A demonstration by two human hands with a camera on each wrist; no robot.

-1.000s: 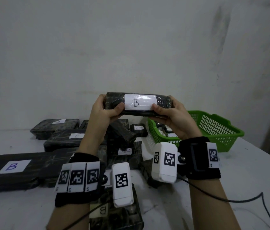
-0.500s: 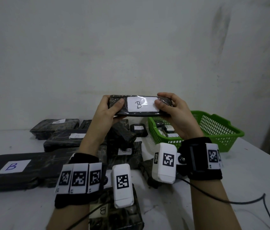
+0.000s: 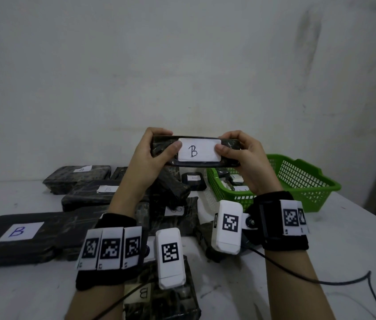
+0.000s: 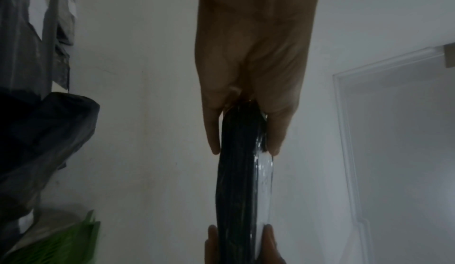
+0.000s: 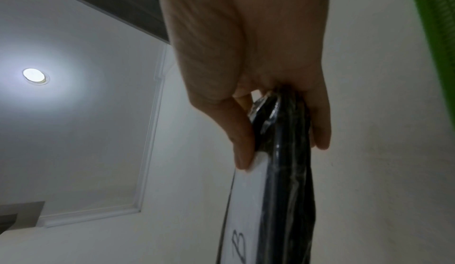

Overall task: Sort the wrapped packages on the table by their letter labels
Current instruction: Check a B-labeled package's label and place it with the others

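Note:
A flat black wrapped package (image 3: 196, 151) with a white label marked B is held up in the air, label facing me. My left hand (image 3: 153, 153) grips its left end and my right hand (image 3: 240, 151) grips its right end, thumbs on the label side. The wrist views show the package edge-on (image 4: 242, 171) (image 5: 285, 161), pinched between thumb and fingers. On the table below lie several more black packages: a large flat one labelled B (image 3: 20, 236) at the left, another B one (image 3: 159, 299) near me, and others (image 3: 90, 192) further back.
A green plastic basket (image 3: 298, 181) stands at the right on the white table (image 3: 321, 250) and holds small labelled packages. A black cable (image 3: 321, 280) trails over the table at the right. A plain wall rises just behind the table.
Both hands have tipped the package upright and raised it slightly, so the B label now faces me squarely.

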